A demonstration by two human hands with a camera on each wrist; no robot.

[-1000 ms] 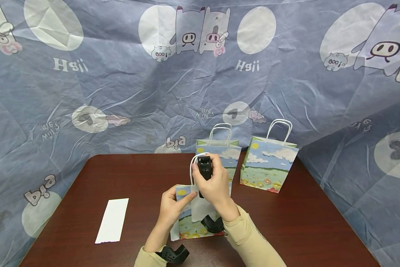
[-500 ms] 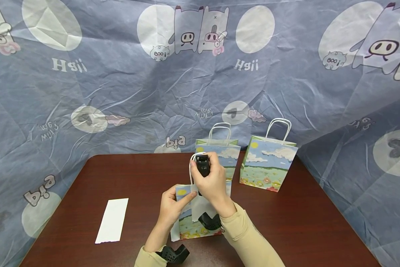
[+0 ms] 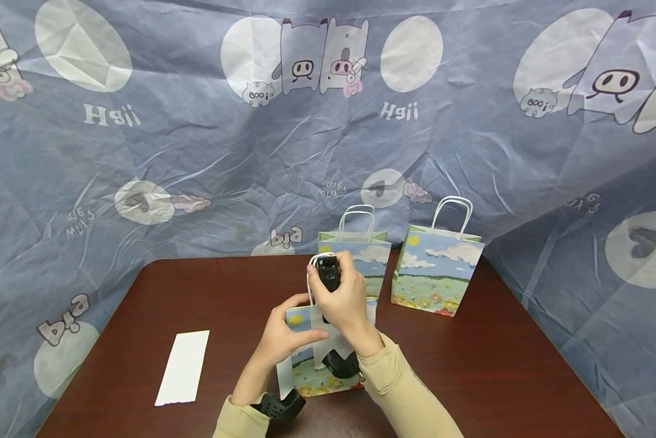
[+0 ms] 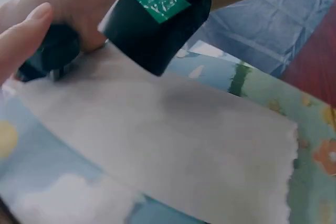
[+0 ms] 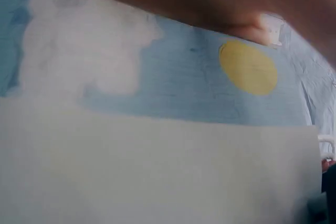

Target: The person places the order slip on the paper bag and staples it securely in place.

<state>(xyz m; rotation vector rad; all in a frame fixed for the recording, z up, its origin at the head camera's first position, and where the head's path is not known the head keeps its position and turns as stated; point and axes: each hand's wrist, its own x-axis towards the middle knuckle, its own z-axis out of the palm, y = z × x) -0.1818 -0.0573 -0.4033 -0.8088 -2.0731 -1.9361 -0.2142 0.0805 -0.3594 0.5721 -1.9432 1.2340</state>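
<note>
Two bare hands: right hand [image 3: 343,299] curled round a black stapler [image 3: 328,274]; left hand [image 3: 279,336] spread, thumb straight, fingers at the 11 o'clock corner of the near gift bag [image 3: 304,378].
Black stapler: at that bag's 12 o'clock rim.
Near gift bag: white paper strip [image 4: 173,140] across its front — interior hidden.
Rear gift bag [image 3: 374,252]: standing, 1 o'clock from it.
Side gift bag [image 3: 437,271]: standing, 2 o'clock — contents unseen.
Loose paper slip [image 3: 182,368]: on the table [image 3: 229,292], 9 o'clock.

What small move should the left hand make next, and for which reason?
Perhaps press the slip against the front bag with the left hand: its thumb seems clear of the slip, while the right hand grips the stapler near the slip's top.
</note>
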